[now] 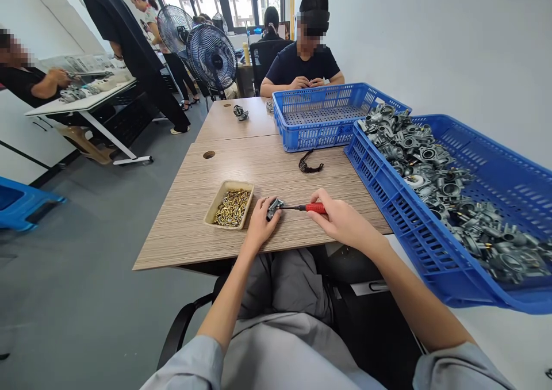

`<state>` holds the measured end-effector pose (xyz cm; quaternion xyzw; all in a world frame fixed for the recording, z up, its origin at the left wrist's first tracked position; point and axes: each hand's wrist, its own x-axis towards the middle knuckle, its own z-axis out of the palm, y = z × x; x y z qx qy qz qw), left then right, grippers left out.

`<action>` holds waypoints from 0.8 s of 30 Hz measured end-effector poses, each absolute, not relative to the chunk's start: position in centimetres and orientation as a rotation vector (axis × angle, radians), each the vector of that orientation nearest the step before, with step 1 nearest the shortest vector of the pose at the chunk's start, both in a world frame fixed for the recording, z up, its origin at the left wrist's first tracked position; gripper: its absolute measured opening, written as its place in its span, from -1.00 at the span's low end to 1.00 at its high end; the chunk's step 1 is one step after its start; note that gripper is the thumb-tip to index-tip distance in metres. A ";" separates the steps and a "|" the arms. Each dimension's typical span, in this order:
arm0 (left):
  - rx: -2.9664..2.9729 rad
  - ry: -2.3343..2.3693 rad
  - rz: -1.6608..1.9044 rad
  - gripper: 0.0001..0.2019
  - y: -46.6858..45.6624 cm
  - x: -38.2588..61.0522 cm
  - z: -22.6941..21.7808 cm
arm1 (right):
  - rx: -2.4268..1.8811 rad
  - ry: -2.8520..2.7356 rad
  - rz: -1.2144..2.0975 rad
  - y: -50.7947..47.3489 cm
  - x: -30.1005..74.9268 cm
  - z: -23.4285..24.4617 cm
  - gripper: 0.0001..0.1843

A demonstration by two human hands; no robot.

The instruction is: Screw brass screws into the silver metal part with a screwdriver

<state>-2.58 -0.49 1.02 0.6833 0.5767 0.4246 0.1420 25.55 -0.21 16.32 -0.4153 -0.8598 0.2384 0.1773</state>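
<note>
Taking the small metal part [275,208] as the centre of a clock face laid on the tabletop [181,229], the left hand [259,223] comes in from about 7 o'clock, thumb and fingers curled closely round the part and steadying it there. The right hand [345,220], at 3 o'clock, is wrapped round the red handle of a screwdriver [314,207], whose shaft points to 9 o'clock and ends at the part; whether its tip is properly seated is too small to tell. If it is not, or if the driver tilts off line, the tip could slip out and jab the left fingers just beyond. Too much twist against a light pinch might spin the part. The tray [217,202] of brass pieces [233,209] sits at 9 o'clock, just beside the left hand, so a sideways jerk could knock it and scatter them. The blue crate [388,217] of metal castings [414,148], also toward 3 o'clock, stands near enough that a wide swing of the right forearm could bump it.
</note>
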 end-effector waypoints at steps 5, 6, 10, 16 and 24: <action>1.975 1.677 1.235 -0.53 -0.5 -2.5 0.9 | -1.136 -2.434 0.692 -0.2 25.6 16.3 -0.79; 1.975 1.676 1.237 -0.53 -0.5 -2.5 1.0 | -1.128 -2.433 0.698 -0.2 25.7 16.3 -0.81; 1.969 1.681 1.254 -0.54 -0.6 -2.5 1.1 | -1.117 -2.416 0.727 0.0 25.8 16.2 -0.86; 1.973 1.678 1.258 -0.53 -0.6 -2.5 1.1 | -1.136 -2.405 0.749 0.2 25.7 16.0 -0.85; 1.959 1.710 1.250 -0.52 -0.7 -2.5 1.1 | -1.153 -2.400 0.756 0.0 25.5 16.2 -0.85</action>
